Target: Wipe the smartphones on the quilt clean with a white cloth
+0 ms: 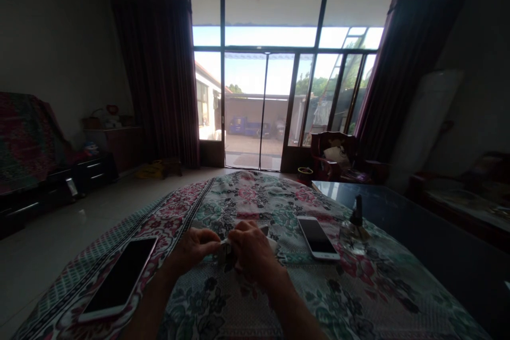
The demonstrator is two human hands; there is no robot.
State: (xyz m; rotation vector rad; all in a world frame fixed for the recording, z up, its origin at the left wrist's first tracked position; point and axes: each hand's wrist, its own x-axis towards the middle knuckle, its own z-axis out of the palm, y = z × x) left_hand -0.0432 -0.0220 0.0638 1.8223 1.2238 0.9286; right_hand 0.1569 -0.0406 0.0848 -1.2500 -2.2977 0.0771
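My left hand (196, 247) is closed in a pinch, thumb and fingertips on the edge of a small white thing (225, 243). Its kind is too dark and too covered to make out. Curled over the same spot, my right hand (253, 251) has its fingers closed, and a pale part shows beyond its right side. Both hands are low over the flowered tablecloth (223, 308). To the right lies a white phone (319, 239) with a dark screen. A larger white-framed phone (121, 275) lies left of my left forearm.
A clear bottle (356, 238) with a black top stands right of the white phone. Beyond it is a dark glossy table (414, 228). A wooden chair (334, 156) stands near the glass door (255, 111). Black drawers (93, 172) are along the left wall.
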